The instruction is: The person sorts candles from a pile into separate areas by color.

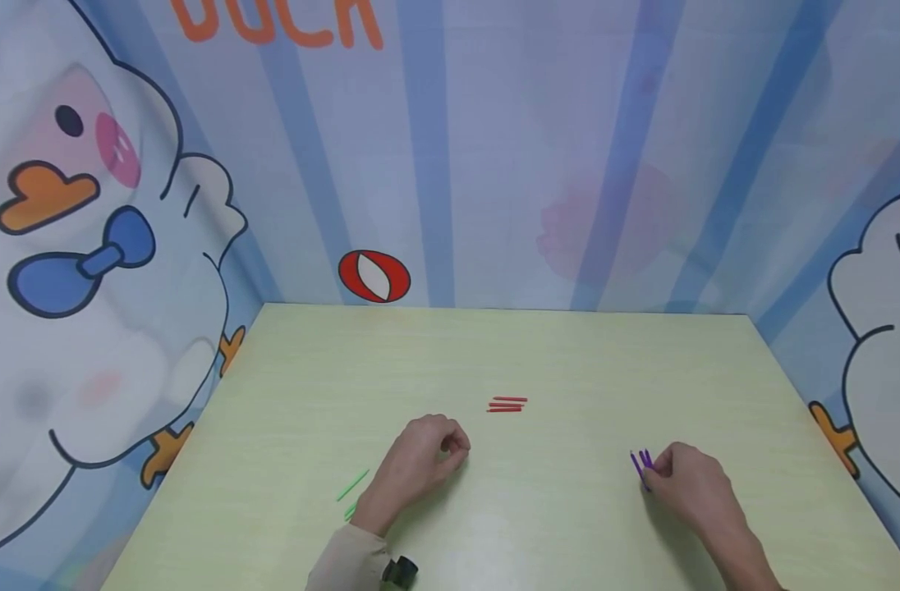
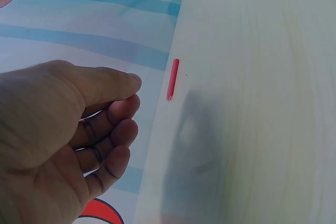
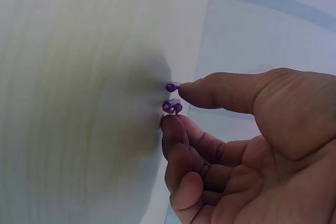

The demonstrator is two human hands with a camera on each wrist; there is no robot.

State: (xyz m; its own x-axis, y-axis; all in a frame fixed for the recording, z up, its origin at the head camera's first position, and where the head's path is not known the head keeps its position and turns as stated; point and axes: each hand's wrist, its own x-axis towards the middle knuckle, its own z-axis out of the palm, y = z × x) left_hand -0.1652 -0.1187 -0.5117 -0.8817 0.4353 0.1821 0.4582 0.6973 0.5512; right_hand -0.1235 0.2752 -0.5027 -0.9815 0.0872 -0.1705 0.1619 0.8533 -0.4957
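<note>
At the right of the table, three thin purple sticks [image 1: 636,464] stand close together at my right hand [image 1: 694,488]. Its thumb and index finger close around them from both sides. In the right wrist view the ends of the purple sticks [image 3: 168,107] show, one by the thumb and two by the index finger. My left hand [image 1: 420,460] hovers over the table with fingers loosely curled, thumb touching index finger, holding nothing. Left of its wrist lie thin green sticks [image 1: 352,485], partly hidden by the forearm. Three red sticks [image 1: 507,405] lie beyond the left hand.
The pale wooden table [image 1: 568,369] meets a printed blue-and-white cloth [image 1: 494,164] at its back and sides. A dark band [image 1: 401,572] sits at the left wrist, by the beige sleeve [image 1: 349,562].
</note>
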